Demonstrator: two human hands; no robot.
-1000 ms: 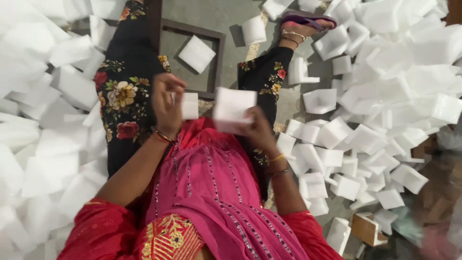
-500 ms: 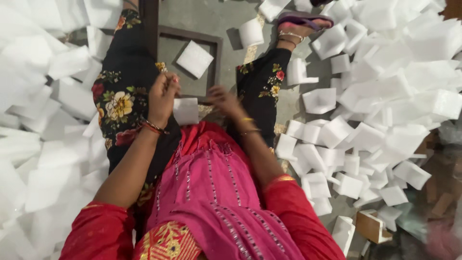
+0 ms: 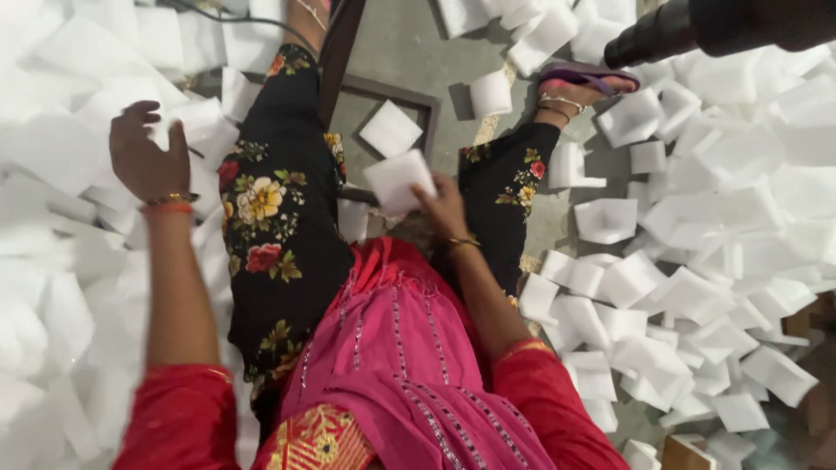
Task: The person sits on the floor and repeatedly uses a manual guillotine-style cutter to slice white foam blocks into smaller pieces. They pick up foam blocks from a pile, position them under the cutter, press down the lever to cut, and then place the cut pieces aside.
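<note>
I sit on the floor with my legs in black flowered trousers stretched out. My right hand [image 3: 442, 209] grips a square white foam piece [image 3: 398, 181] between my knees, just in front of a dark metal frame [image 3: 416, 97]. Another white foam square [image 3: 390, 128] lies inside that frame. My left hand [image 3: 146, 158] reaches out to the left over the heap of white foam pieces [image 3: 61, 148], fingers spread and resting on them, with nothing held.
Several white foam pieces [image 3: 688, 287] cover the floor on the right, and a deeper pile lies on the left. A dark upright bar [image 3: 340, 43] rises from the frame. A dark tube [image 3: 662, 33] juts in at top right. My sandalled foot [image 3: 585, 83] rests beyond.
My left hand has swung from in front of my knee out to the left onto the foam pile. My right hand, empty half a second ago, holds a white foam square again.
</note>
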